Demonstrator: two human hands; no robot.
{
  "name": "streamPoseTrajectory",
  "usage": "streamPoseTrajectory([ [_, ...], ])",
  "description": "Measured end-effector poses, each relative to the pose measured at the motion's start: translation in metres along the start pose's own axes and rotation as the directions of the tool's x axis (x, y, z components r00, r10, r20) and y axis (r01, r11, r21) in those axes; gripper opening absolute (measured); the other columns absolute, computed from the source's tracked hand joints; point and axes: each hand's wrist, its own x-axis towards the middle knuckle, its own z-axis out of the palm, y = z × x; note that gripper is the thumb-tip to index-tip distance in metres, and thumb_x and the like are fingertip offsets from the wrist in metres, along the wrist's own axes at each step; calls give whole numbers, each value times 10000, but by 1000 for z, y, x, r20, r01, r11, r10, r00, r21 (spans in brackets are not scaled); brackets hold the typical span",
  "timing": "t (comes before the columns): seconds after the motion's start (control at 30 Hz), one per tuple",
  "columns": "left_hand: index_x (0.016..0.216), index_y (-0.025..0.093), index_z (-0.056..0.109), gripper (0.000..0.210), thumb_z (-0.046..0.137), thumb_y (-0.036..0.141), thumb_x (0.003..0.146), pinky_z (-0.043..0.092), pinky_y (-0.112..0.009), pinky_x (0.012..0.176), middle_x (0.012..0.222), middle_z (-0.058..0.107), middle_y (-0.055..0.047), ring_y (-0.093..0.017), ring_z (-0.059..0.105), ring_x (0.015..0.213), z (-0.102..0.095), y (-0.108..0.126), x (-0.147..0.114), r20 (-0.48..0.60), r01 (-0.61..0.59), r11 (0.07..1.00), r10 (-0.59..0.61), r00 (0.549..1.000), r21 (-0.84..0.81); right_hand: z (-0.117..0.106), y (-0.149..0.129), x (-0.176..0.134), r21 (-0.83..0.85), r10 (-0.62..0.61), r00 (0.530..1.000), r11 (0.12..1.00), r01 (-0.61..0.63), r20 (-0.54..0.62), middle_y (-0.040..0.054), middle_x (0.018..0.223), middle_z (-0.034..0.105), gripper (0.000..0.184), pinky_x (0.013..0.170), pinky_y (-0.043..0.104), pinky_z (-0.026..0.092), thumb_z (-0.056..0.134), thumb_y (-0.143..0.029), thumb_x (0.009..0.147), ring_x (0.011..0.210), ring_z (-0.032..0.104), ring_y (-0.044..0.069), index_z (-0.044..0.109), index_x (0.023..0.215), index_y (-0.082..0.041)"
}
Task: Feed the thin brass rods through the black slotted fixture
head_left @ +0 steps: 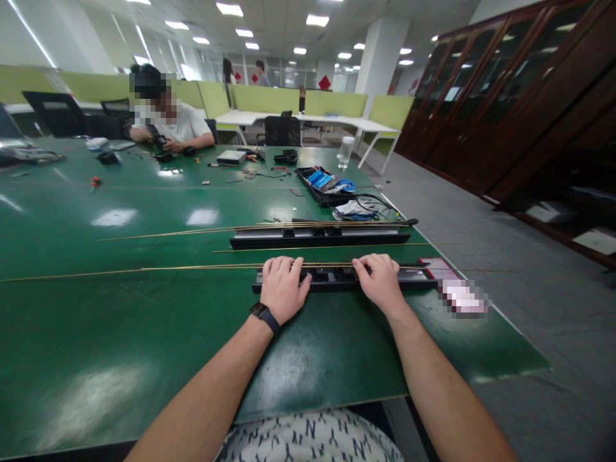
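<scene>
Resting both hands over a black-and-silver rail (332, 286) near the green tabletop's (158, 333) front right corner.
Fingers of left hand (282, 289) and right hand (380, 282) hide their contact with thin brass-coloured rods (330, 264); I cannot tell whether either grips. Printed cloth (312, 439) shows N-like letters; the pink item (462, 296) is pixelated.

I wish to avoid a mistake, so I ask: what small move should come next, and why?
Perhaps the left hand should press lightly on the thin rods before the right hand shifts. The rods reach far past the left end of the near rail, so they might swing.
</scene>
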Motion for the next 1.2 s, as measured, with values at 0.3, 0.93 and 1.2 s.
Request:
streamPoseTrajectory([
  [0.3, 1267, 217, 616, 350, 539, 398, 979, 360, -489, 1043, 1135, 675, -119, -295, 571, 1138, 0, 0, 0, -6, 0, 1000, 0, 1000, -9, -1, -3, 0, 13, 5, 1000, 1000, -5, -8, 49, 838, 723, 363, 882, 403, 286, 555, -515, 959, 935, 550, 240, 679, 768, -233],
  [0.93, 1275, 218, 616, 360, 539, 402, 975, 352, -498, 1058, 1147, 674, -124, -301, 565, 1145, 1, 0, 0, 3, 4, 1000, -4, 1000, -10, 0, -2, 0, -8, 7, 1000, 1000, -7, -4, 43, 845, 725, 337, 889, 400, 288, 555, -483, 965, 944, 557, 239, 682, 776, -235],
  [1.2, 1275, 225, 618, 356, 534, 401, 977, 354, -498, 1060, 1147, 675, -124, -303, 566, 1147, 1, 0, 0, 3, 2, 1000, -2, 1000, -8, 1, 0, -1, -8, -13, 1000, 1000, 12, -13, 38, 850, 722, 327, 880, 395, 288, 537, -445, 978, 949, 552, 231, 668, 766, -233],
])
